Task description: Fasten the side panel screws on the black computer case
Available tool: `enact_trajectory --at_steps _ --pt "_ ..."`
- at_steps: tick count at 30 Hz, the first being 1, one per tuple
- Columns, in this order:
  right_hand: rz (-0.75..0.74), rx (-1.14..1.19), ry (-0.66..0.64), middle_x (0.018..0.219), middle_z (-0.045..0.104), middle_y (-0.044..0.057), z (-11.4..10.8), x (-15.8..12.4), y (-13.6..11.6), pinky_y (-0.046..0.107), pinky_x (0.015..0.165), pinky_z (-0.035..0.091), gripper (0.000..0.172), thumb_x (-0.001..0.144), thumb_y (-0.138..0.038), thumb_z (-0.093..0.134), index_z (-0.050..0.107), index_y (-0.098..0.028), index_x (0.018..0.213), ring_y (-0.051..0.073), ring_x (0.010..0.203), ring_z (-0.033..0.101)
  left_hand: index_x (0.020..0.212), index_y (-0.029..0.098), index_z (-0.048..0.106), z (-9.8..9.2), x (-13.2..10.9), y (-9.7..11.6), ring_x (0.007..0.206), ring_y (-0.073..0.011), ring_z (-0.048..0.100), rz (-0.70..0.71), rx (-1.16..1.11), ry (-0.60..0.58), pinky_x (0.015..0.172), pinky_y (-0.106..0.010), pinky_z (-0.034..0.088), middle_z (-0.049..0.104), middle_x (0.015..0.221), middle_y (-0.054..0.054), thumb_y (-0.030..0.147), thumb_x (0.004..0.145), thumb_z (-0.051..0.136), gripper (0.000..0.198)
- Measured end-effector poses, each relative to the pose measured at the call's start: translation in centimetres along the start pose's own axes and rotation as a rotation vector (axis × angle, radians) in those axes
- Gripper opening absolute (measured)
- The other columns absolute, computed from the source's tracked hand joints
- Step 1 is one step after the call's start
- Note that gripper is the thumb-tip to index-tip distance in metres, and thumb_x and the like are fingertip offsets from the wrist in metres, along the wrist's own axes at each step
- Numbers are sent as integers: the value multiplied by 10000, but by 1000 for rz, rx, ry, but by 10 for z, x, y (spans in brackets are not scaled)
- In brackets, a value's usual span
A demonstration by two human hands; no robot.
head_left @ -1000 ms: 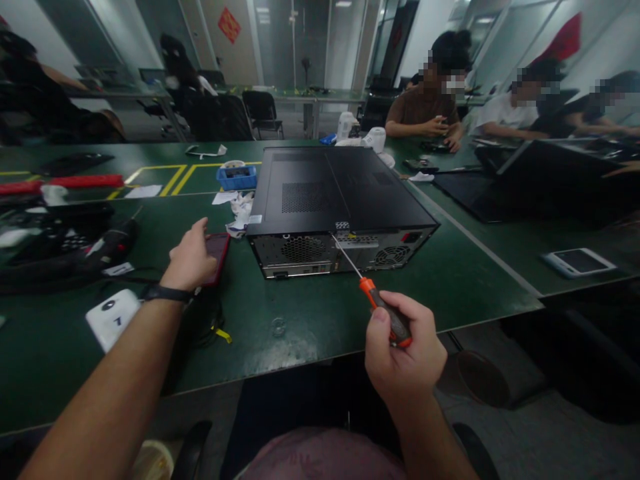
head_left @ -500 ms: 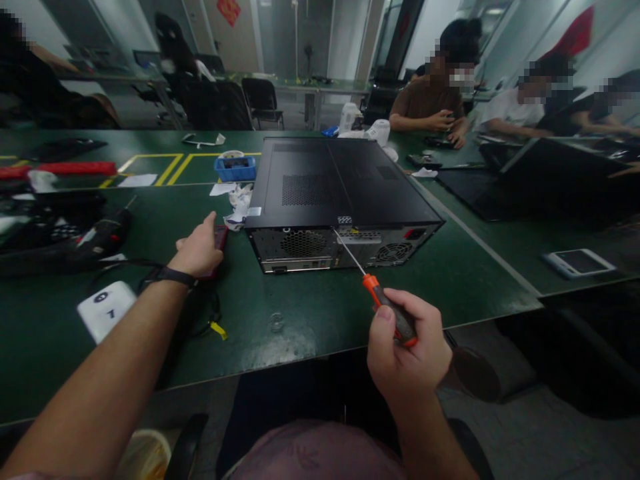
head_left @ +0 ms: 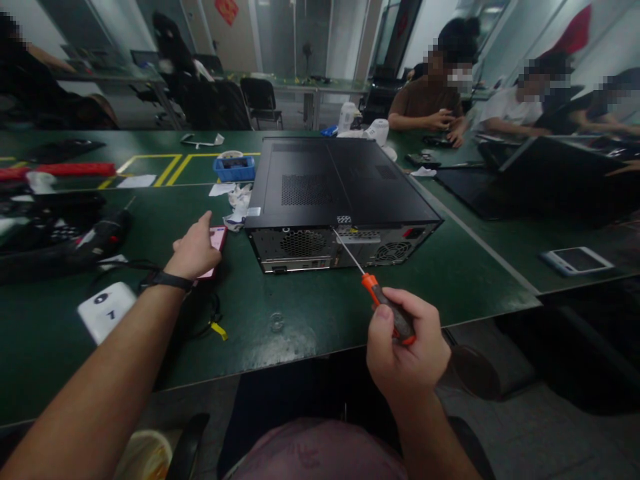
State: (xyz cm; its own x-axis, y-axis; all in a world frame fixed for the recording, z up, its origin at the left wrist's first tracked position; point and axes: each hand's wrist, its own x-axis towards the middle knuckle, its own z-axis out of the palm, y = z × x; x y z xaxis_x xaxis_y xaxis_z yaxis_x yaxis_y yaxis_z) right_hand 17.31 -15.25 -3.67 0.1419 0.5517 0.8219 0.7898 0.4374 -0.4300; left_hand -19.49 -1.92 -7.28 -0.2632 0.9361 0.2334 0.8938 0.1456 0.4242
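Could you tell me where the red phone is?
Head view: the red phone lies on the green table, just left of the computer case, partly under the left hand.

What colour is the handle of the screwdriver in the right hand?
The screwdriver handle is orange with a black grip, best seen in the head view.

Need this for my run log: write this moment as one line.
right hand: grips screwdriver, tip at rear of case | left hand: rests on phone beside case | case: flat on table

Dim, soft focus, warped edges
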Motion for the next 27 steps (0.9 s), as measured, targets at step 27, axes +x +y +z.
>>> enact_trajectory --at_steps 27 --pt "13 -34 20 871 784 32 1 -1 1 243 645 606 186 959 -302 633 683 -192 1100 152 659 756 1443 161 476 14 -80 185 1437 -296 506 699 -295 555 1204 -526 379 580 1466 -189 109 920 531 528"
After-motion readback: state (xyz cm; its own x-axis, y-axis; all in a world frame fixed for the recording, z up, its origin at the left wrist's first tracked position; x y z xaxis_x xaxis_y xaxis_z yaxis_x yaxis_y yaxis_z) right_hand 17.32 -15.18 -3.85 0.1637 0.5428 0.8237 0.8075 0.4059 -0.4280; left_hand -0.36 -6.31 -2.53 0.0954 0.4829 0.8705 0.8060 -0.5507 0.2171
